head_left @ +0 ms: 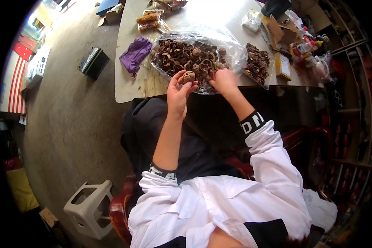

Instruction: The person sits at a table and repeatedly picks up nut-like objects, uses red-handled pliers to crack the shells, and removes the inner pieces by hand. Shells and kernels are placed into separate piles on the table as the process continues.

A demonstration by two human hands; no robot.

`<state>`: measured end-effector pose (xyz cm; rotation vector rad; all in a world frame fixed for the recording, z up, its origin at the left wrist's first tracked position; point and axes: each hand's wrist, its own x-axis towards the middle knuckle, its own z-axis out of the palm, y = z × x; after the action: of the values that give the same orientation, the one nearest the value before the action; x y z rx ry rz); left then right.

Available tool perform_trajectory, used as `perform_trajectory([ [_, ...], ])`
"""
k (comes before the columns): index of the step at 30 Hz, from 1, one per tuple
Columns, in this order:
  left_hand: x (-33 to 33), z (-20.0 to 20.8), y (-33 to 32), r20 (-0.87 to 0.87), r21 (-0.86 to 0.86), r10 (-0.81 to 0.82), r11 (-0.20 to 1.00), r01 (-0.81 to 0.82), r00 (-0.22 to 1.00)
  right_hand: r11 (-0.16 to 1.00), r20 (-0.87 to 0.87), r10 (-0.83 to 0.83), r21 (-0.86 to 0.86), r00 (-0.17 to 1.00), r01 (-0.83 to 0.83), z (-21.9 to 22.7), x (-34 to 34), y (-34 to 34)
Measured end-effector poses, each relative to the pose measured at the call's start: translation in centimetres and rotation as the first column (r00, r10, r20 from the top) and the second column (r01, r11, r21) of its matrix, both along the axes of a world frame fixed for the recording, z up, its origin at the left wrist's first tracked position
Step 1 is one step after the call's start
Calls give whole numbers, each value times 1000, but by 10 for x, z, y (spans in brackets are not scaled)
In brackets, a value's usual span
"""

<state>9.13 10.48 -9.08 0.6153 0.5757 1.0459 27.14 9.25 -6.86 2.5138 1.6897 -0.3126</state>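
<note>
My left hand (177,96) pinches a whole brown walnut (189,76) between thumb and fingertips at the table's near edge. Just to its right, my right hand (226,82) is closed and slightly blurred. A small red thing (213,75) sticks out from its fingers, perhaps a tool's handle; the rest is hidden by the hand. Beyond both hands lies an open clear plastic bag (237,50), holding many broken walnut shells (177,53) with some rounder walnuts among them.
On the white table (126,87), a purple cloth or bag (135,54) lies left, packaged snacks (149,20) behind it. Dark fragments (257,63), a yellow-edged box (282,66) and bottles (304,47) sit right. A plastic stool (87,211) and a black bin (94,63) stand on the floor.
</note>
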Motion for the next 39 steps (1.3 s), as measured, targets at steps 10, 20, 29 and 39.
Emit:
perform_trajectory([
  [10, 8, -10, 5, -57, 95, 15, 995, -9, 998, 950, -655, -148, 115, 741, 292, -41, 51, 4],
  [20, -7, 22, -9, -66, 227, -21, 973, 36, 998, 983, -719, -55, -162, -693, 90, 44, -4, -81],
  [29, -30, 29, -20, -549, 554, 162, 805, 212, 820, 992, -835, -90, -29, -542, -120, 50, -20, -106],
  [39, -38, 42, -26, -195, 247, -168, 945, 214, 966, 971, -778, -202, -82, -595, -223, 63, -32, -112],
])
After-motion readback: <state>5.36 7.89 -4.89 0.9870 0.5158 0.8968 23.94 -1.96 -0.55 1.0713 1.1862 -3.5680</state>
